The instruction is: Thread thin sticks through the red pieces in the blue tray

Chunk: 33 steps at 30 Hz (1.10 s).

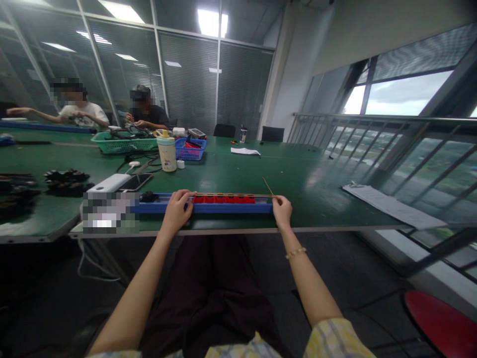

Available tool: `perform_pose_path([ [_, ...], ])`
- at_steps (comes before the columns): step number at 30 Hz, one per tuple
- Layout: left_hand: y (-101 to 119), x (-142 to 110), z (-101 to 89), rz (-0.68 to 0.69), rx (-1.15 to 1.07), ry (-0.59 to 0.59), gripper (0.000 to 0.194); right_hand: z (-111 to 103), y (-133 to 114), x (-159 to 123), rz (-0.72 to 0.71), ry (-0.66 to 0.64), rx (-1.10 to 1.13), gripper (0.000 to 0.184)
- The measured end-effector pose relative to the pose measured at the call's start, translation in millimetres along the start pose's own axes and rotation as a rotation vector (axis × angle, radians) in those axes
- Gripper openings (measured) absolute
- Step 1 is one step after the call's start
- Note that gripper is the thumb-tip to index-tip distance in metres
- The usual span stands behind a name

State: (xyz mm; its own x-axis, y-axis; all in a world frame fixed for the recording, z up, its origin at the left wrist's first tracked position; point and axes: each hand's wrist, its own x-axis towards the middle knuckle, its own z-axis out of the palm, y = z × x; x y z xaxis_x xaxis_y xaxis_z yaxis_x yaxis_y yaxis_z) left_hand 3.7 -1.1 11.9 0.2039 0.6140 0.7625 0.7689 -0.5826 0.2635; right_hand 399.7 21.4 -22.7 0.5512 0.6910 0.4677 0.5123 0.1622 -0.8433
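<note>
A long blue channel-shaped tray lies along the table's near edge, with a row of red blocks in its middle. A thin yellowish strip runs along the top of the blocks, its free end sticking up past the tray's right part. My right hand pinches this strip at the tray's right end. Over the tray's left part, my left hand has its fingers bent and pressed together on the strip just left of the red blocks. A small black part sits in the tray farther left.
To the left are a white power bank, a phone and black parts. Behind stand a cream bottle, a green basket and a blue basket. A clipboard lies right. Two people sit across.
</note>
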Motion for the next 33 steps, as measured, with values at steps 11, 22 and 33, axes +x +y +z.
perform_pose_path([
  [11,-1,0,0.0,0.014,0.007,0.002,0.03,-22,7,20,0.044,-0.142,-0.094,0.018],
  [22,-1,0,-0.6,0.002,0.003,-0.008,0.03,-36,24,28,-0.008,-0.22,-0.462,0.03],
  [33,-1,0,0.5,0.008,0.006,-0.003,0.031,-56,10,29,-0.033,-0.367,-1.004,0.022],
])
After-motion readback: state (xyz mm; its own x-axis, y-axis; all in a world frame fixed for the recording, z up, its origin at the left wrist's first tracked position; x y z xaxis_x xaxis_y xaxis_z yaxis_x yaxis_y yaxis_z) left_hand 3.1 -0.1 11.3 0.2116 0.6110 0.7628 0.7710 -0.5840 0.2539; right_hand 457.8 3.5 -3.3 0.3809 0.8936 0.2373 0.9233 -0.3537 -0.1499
